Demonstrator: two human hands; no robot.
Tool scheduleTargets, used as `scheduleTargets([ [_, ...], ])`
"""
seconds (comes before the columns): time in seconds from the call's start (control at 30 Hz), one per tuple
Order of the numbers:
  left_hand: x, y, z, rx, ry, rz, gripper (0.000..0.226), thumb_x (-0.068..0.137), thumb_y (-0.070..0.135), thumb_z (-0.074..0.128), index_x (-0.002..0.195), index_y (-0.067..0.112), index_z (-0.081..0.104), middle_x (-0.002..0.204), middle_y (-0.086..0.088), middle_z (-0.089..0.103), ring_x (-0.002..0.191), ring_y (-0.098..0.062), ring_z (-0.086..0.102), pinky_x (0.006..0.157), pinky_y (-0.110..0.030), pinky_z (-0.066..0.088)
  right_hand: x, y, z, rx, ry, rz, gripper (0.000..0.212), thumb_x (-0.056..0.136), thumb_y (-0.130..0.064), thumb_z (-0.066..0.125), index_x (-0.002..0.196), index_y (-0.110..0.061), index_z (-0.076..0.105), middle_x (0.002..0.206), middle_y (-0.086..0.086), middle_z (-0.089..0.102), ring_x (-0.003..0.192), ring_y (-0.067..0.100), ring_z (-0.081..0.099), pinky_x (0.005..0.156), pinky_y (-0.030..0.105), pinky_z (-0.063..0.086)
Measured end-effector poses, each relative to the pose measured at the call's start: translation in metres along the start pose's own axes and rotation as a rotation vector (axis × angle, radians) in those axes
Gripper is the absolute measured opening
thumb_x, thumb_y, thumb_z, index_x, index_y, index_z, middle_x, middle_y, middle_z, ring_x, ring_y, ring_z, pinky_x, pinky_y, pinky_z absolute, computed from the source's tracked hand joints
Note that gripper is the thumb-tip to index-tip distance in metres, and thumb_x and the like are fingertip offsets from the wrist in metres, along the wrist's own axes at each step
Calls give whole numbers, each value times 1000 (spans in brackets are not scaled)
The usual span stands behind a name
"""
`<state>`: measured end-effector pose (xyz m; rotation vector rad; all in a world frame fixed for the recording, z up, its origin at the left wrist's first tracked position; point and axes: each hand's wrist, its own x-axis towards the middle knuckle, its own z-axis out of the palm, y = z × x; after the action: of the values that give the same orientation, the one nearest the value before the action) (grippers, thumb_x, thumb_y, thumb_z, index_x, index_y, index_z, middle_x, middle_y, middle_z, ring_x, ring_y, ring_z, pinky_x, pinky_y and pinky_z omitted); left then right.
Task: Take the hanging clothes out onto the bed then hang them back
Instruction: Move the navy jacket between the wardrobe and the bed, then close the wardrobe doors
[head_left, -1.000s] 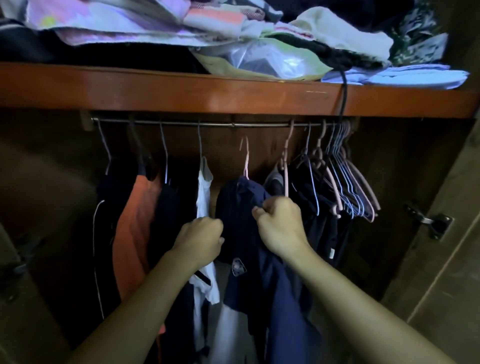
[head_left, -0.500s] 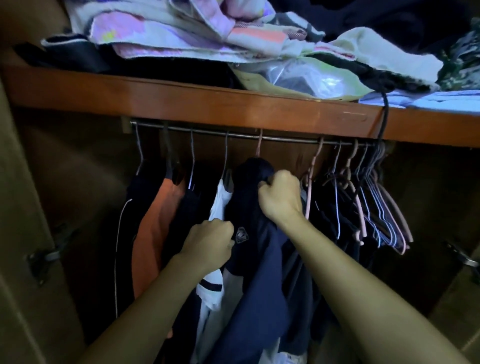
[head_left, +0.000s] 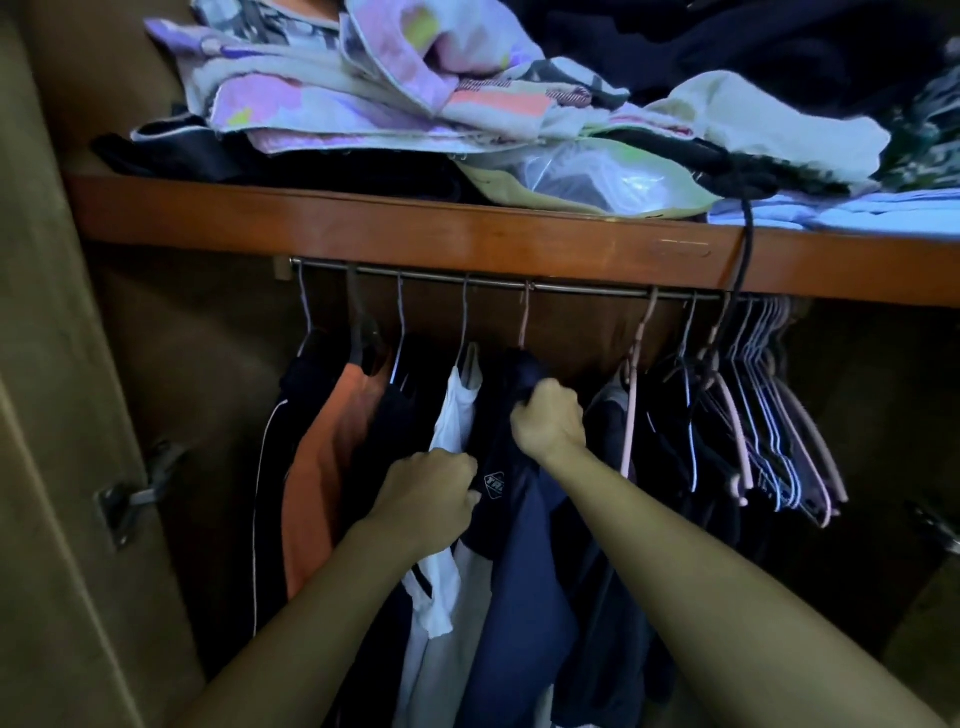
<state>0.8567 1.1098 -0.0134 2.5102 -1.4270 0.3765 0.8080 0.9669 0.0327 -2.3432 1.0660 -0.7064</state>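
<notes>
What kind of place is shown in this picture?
Most likely the inside of a home wardrobe: a metal rail carries hangers with clothes such as a navy shirt, under a wooden shelf piled with folded textiles.

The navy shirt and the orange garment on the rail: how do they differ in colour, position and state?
The navy shirt is dark blue with a small badge; the orange garment is plain orange. The navy shirt hangs near the middle of the rail, the orange garment further left. Both hands, left hand and right hand, grip the navy shirt; the orange garment hangs untouched. Both are on hangers.
</notes>
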Motion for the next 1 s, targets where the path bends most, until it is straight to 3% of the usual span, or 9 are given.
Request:
scheduleTargets([
  [0.1,-4,5,-1,-13,-24,-32,26,97,36,51,113,18,60,107,-6,67,100,-31,63,75,-33,43,-5,10,-6,-112,-61,-46,31,92,-24,56,113,-2,61,122,23,63,113,42,60,86,40,51],
  [0.23,-11,12,-4,-6,24,-117,17,97,32,49,97,17,57,97,-4,67,92,-29,65,65,-31,38,-19,20,-18,-269,-32,-147,36,90,-27,58,118,-5,54,121,19,64,111,42,60,85,40,49],
  [0.3,-16,16,-6,-3,85,-187,15,96,31,50,99,18,57,100,-2,66,92,-28,65,66,-31,40,-28,25,-24,-334,12,-229,38,90,-29,58,120,-6,49,121,16,62,111,41,60,84,41,49],
  [0.4,-28,22,-9,-56,128,-301,25,94,35,55,113,19,56,111,-3,62,99,-28,64,72,-34,45,-42,30,-32,-422,34,-416,33,90,-31,58,115,-10,53,119,12,61,110,36,60,80,38,48],
  [0.5,-46,23,-13,-109,127,-405,38,92,35,57,126,19,52,118,-7,60,105,-29,62,79,-36,49,-58,33,-35,-434,-47,-618,26,91,-31,57,110,-13,58,113,8,62,105,33,61,75,35,45],
  [0.73,-112,20,-42,-87,157,-526,39,94,37,56,129,21,51,122,-2,60,109,-27,60,81,-34,47,-105,6,-28,-473,-229,-1064,35,94,-32,54,127,-19,55,121,1,61,111,25,55,94,38,44],
  [0.87,-166,16,-60,-167,334,-546,42,91,33,59,130,18,52,124,-5,57,104,-28,62,80,-40,52,-149,-31,-25,-481,-216,-1240,32,92,-34,57,120,-19,60,118,0,63,109,25,56,91,40,44],
  [1.0,-236,10,-70,-248,577,-541,38,86,21,69,123,20,60,114,3,66,90,-14,64,66,-11,35,-202,-73,-22,-394,-180,-1417,24,78,-26,70,99,-16,65,96,2,67,90,27,62,76,40,51],
])
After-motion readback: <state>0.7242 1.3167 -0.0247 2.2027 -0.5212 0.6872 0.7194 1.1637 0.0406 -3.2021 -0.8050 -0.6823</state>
